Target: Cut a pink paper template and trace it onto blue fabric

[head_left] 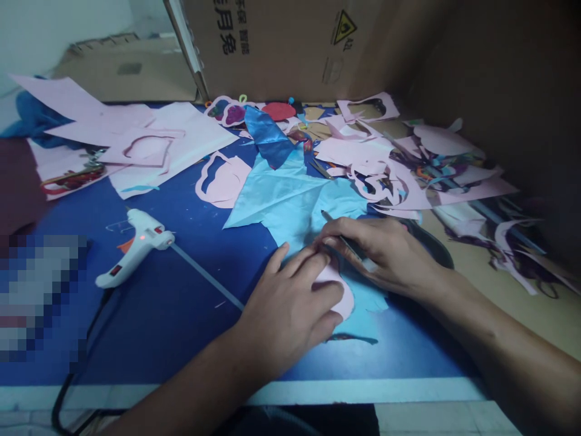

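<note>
My left hand (302, 297) lies with its fingers spread on a pink paper cutout (342, 297), pressing it against a piece of light blue shiny fabric (290, 200). My right hand (376, 248) grips a dark pen (345, 239), its fingers wrapped round the shaft. The pen slants, and one end points up to the left. The other end is by the heel of the hand. My hands meet near the cutout's upper edge, and my left fingers cover much of it.
A white glue gun (145, 236) with a long glue stick lies at left. Pink paper scraps (394, 175) and scissors (322, 169) lie at the back right. Pink sheets (154, 145) are at the back left. A cardboard box (290, 48) stands behind.
</note>
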`<state>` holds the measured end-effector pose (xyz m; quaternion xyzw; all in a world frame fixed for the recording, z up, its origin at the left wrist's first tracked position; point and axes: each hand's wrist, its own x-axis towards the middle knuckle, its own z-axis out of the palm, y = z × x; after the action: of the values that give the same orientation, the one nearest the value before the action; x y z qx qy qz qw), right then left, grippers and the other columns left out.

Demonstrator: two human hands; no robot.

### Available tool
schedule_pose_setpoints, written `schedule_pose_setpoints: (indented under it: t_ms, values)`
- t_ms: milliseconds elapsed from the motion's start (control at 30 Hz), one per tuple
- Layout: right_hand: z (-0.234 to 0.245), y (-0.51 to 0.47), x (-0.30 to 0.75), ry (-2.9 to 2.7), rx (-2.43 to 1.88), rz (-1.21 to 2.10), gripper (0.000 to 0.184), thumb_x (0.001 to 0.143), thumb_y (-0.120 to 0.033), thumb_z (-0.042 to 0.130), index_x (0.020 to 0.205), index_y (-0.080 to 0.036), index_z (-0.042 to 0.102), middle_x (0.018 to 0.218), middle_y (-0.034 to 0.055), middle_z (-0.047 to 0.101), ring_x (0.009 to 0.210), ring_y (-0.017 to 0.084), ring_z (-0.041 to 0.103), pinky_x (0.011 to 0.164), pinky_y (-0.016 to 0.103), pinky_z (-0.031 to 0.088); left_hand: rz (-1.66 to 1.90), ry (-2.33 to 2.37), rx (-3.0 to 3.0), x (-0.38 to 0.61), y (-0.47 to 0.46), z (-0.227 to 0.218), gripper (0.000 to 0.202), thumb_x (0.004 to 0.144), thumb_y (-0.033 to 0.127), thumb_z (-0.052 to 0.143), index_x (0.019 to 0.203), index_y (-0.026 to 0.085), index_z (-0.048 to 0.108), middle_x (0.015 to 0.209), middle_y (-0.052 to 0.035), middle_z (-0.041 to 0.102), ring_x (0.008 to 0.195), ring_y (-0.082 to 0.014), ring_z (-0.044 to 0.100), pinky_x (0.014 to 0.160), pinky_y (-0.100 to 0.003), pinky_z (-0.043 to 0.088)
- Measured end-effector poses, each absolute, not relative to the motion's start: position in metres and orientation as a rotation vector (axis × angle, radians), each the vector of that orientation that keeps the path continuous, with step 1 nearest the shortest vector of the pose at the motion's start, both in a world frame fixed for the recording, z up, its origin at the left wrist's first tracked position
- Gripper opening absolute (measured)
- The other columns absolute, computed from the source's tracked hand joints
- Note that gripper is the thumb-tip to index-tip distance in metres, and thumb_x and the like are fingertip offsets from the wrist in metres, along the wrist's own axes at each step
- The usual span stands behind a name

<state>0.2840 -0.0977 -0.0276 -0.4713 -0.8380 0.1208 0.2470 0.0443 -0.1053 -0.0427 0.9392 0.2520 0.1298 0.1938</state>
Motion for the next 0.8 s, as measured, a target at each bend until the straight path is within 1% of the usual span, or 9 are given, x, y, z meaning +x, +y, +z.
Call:
schedule_pose_setpoints:
  t_ms: [200,367,533,600,667,733,800]
  values:
    - [-0.029,-0.097,0.286,-2.355,-1.302,0.259,0.015,0.112,-0.024,0.057,0.114,-0.022,0.072,0.078,-0.0002,0.075,0.064,0.016,0.070,0.061,0.027,0.042,0.375,0.716,2.639,0.044,-0.107,-0.044,0.021,0.109,0.036,0.066,0.124,0.028,0.078,0.154,-0.0103,0.066,0.157,-0.0307,0.050,0.134,-0.063,0.030]
    - [-0.031,-0.097,0.287,-2.412,-1.292,0.190,0.017,0.111,-0.023,0.056,0.114,-0.021,0.073,0.077,0.0010,0.074,0.064,0.018,0.070,0.060,0.027,0.040,0.342,0.720,2.661,0.043,-0.109,-0.040,0.023,0.111,0.037,0.062,0.123,0.026,0.078,0.155,-0.0124,0.066,0.158,-0.0320,0.049,0.134,-0.067,0.031]
    - [-0.031,-0.098,0.287,-2.437,-1.275,0.132,0.017,0.110,-0.023,0.056,0.113,-0.019,0.072,0.075,0.0016,0.073,0.064,0.019,0.071,0.060,0.028,0.041,0.324,0.785,2.799,0.046,-0.118,-0.034,0.027,0.113,0.036,0.058,0.130,0.023,0.076,0.155,-0.0128,0.068,0.162,-0.0331,0.046,0.134,-0.068,0.033]
    - [-0.031,-0.098,0.287,-2.443,-1.275,0.158,0.016,0.110,-0.022,0.056,0.113,-0.020,0.072,0.077,0.0016,0.074,0.065,0.019,0.072,0.060,0.028,0.041,0.331,0.852,2.873,0.048,-0.129,-0.034,0.028,0.113,0.031,0.059,0.133,0.021,0.075,0.156,-0.0149,0.068,0.160,-0.0335,0.049,0.133,-0.066,0.037]
    - [-0.030,-0.099,0.287,-2.441,-1.285,0.190,0.017,0.110,-0.021,0.056,0.114,-0.022,0.072,0.078,0.0018,0.076,0.066,0.019,0.072,0.061,0.028,0.043,0.395,0.917,2.938,0.052,-0.144,-0.034,0.030,0.111,0.025,0.060,0.136,0.017,0.074,0.154,-0.0170,0.070,0.155,-0.0342,0.056,0.130,-0.060,0.045]
    - [-0.031,-0.098,0.287,-2.426,-1.302,0.200,0.018,0.109,-0.021,0.056,0.116,-0.023,0.072,0.080,0.0026,0.079,0.067,0.020,0.072,0.061,0.029,0.044,0.543,0.959,2.961,0.058,-0.160,-0.034,0.031,0.110,0.019,0.058,0.135,0.015,0.076,0.149,-0.0155,0.074,0.146,-0.0322,0.065,0.125,-0.052,0.052]
    - [-0.033,-0.098,0.287,-2.415,-1.304,0.195,0.018,0.109,-0.020,0.057,0.117,-0.025,0.072,0.082,0.0030,0.080,0.068,0.020,0.073,0.061,0.029,0.045,0.629,1.052,2.931,0.065,-0.174,-0.034,0.032,0.109,0.015,0.055,0.132,0.014,0.077,0.146,-0.0139,0.076,0.140,-0.0300,0.069,0.120,-0.046,0.058]
